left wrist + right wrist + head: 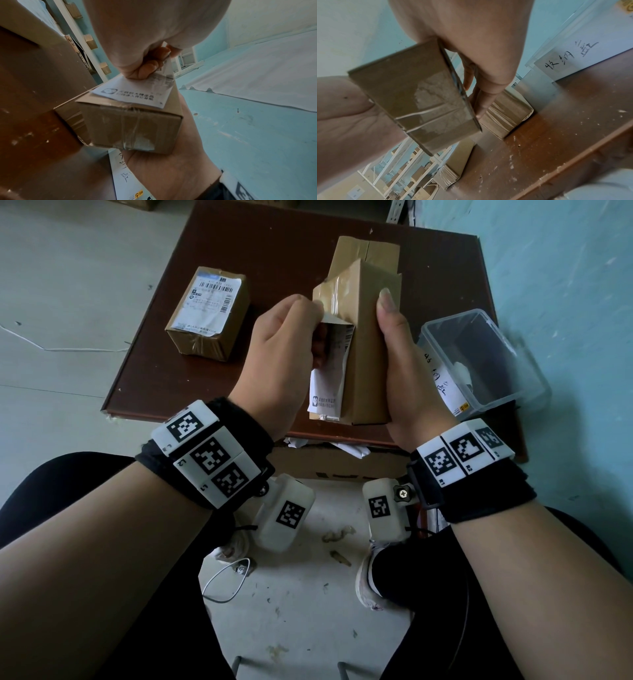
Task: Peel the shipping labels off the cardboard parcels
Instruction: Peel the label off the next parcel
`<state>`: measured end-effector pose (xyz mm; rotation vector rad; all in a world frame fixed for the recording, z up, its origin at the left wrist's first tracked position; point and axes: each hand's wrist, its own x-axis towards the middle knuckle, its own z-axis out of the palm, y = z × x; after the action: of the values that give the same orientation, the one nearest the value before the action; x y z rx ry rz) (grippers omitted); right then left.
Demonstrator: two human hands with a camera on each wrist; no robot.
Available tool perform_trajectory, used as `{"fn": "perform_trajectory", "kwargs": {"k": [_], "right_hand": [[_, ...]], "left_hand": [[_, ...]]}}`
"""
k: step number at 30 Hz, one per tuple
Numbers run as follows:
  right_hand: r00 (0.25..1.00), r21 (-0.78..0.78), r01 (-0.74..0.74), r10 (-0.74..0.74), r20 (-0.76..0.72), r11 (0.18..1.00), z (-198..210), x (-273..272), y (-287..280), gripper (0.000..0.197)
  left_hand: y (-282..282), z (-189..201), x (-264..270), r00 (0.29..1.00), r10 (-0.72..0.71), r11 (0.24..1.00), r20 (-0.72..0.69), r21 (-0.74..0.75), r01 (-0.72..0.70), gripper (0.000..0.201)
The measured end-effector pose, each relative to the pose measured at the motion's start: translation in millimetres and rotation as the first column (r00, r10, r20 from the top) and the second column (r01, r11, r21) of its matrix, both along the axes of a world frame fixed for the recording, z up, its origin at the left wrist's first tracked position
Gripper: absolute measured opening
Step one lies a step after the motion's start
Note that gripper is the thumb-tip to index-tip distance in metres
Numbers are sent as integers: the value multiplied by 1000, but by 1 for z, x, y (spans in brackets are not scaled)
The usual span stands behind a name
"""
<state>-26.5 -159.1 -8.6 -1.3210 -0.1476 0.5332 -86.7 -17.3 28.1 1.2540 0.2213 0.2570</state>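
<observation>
You hold one parcel [370, 354] above the table's [274, 251] near edge, between your left hand [284, 354] and right hand [400, 350]. Its label [329, 378] sits on its left face. A second parcel [209, 313] lies far left, a third [368, 254] behind, apparently on the table. A plastic box [479, 361] stands right.

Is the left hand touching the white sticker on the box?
Touching. The left wrist view shows the left hand pinching the peeled label above the held parcel.

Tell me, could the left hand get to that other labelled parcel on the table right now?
Probably not yet: the left hand is pinching the half-peeled label. The labelled parcel lies unobstructed beside it.
</observation>
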Motion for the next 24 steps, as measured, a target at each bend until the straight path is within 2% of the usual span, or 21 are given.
{"fn": "perform_trajectory", "kwargs": {"k": [2, 5, 24], "right_hand": [[1000, 3, -16, 16, 3, 1000, 0, 0, 1, 98], [1000, 17, -28, 28, 6, 999, 0, 1, 2, 105], [999, 18, -43, 44, -18, 999, -2, 5, 1, 107]], "left_hand": [[0, -1, 0, 1000, 4, 1000, 4, -3, -4, 38], [0, -1, 1, 1000, 8, 1000, 12, -8, -8, 41], [2, -3, 1, 999, -26, 1000, 46, 9, 25, 43]]}}
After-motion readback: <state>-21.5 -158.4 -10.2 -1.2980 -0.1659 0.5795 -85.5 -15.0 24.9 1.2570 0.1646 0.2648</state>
